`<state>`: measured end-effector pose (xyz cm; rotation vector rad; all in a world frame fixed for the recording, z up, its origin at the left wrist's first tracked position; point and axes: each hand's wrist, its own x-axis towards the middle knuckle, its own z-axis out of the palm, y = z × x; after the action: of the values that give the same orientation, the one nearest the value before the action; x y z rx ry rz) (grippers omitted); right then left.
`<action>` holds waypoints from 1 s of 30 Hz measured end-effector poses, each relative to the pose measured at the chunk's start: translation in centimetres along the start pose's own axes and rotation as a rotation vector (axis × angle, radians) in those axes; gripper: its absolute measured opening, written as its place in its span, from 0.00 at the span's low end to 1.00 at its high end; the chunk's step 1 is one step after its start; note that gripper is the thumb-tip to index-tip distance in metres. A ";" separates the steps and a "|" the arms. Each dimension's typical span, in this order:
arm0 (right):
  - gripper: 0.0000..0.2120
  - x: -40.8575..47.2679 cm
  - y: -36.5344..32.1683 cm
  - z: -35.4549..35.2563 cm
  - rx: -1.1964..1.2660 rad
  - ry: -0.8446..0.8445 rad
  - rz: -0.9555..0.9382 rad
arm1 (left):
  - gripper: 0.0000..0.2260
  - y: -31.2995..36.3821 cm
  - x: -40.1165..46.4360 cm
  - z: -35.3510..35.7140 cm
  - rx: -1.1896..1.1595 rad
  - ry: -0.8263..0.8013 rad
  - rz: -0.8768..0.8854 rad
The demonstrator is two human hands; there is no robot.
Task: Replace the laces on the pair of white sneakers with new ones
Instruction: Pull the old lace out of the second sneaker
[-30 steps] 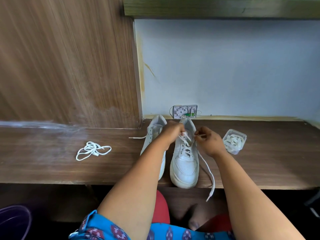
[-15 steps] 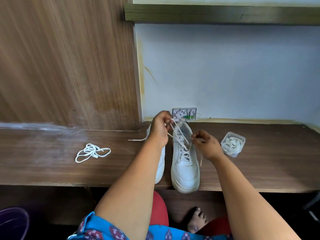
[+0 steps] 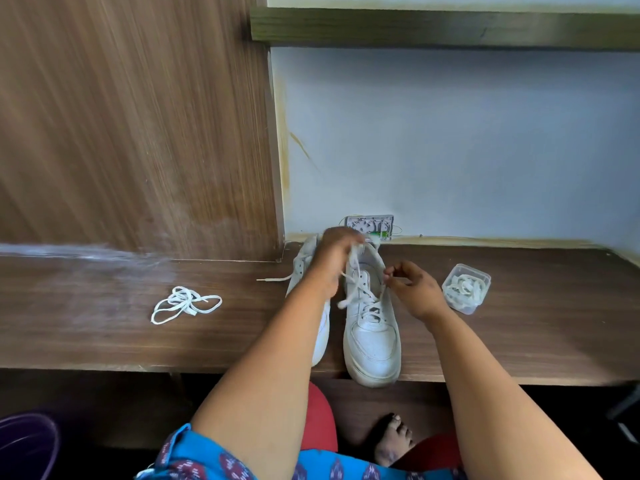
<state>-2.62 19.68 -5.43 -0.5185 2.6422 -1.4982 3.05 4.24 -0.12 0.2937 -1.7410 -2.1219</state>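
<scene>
Two white sneakers stand side by side on the wooden shelf [image 3: 104, 334], toes toward me. The right sneaker [image 3: 372, 327] is partly laced with a white lace [image 3: 356, 271]. My left hand [image 3: 332, 258] grips one end of that lace, pulled up above the shoe's tongue. My right hand [image 3: 412, 289] pinches the other end beside the upper eyelets. My left forearm hides most of the left sneaker [image 3: 306, 268]; a lace end trails from it to the left. A loose coil of white lace [image 3: 185, 304] lies on the shelf to the left.
A small clear plastic box [image 3: 465, 287] with laces inside sits right of the shoes. A small white device [image 3: 370, 227] leans on the wall behind them. A wooden panel rises at the left. Below the shelf are a purple tub [image 3: 24, 445] and a bare foot [image 3: 393, 441].
My left hand rose from the eyelets toward the heel, drawing the lace up and taut. The lace end that hung over the shelf edge was pulled up. My right hand stayed beside the eyelets.
</scene>
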 end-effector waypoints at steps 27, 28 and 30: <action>0.30 -0.7 -2.1 -5.7 1.340 -0.045 0.085 | 0.06 -3.5 -0.6 -0.6 0.885 -0.141 -0.499; 0.31 -0.6 -2.1 -5.1 0.987 -0.018 0.124 | 0.05 -3.5 -0.6 -0.6 0.852 -0.118 -0.506; 0.20 -0.6 -1.6 -3.1 0.155 0.027 0.031 | 0.04 -3.6 -0.7 -0.3 0.785 -0.088 -0.514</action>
<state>-2.34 21.65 -2.54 -0.4460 2.5129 -1.6947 3.23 4.82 -3.78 0.9500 -2.7213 -1.6273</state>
